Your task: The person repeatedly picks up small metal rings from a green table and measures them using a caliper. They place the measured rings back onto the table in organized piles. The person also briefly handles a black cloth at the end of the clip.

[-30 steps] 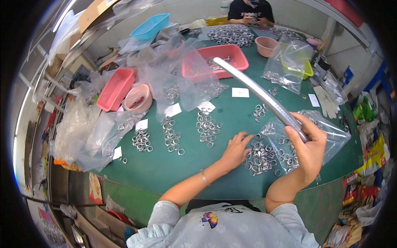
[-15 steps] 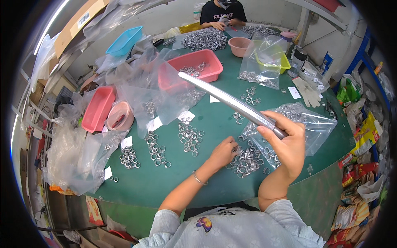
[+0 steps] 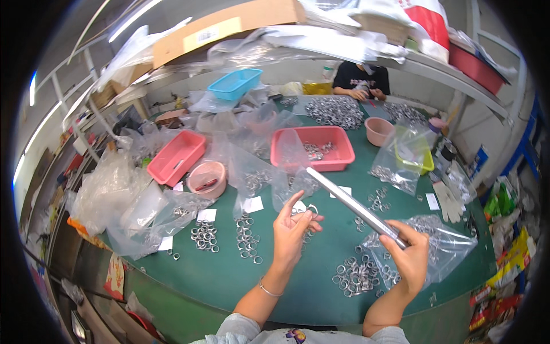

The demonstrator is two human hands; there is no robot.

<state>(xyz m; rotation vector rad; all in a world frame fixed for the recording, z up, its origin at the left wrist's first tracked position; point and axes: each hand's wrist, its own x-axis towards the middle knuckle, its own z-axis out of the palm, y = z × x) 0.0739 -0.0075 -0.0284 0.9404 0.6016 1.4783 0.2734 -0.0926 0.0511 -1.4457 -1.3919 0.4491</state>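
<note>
My right hand (image 3: 412,252) is closed round the thick end of a ring mandrel (image 3: 354,203), a tapered metal rod that slants up to the left. My left hand (image 3: 289,235) is raised beside the rod's thin end, apart from it, and pinches a silver-coloured ring (image 3: 311,210) between thumb and fingers. Below the mandrel a heap of loose rings (image 3: 355,276) lies on the green table (image 3: 298,281). Under and beyond my right hand is a clear plastic bag (image 3: 450,252) with more rings. Sorted rings (image 3: 247,239) lie in groups by white paper slips (image 3: 252,204), some hidden behind my left hand.
Pink trays (image 3: 312,163), a round pink tub (image 3: 207,179) and plastic bags stand across the table. At the far side a person (image 3: 362,83) sits by a large ring pile (image 3: 334,112). A loaded shelf (image 3: 435,69) hangs above. White gloves (image 3: 448,200) lie at the right.
My left hand has risen from the ring heap and moved left, now with a ring in its fingers. The right hand still holds the mandrel. The view has tilted up and turned left.
</note>
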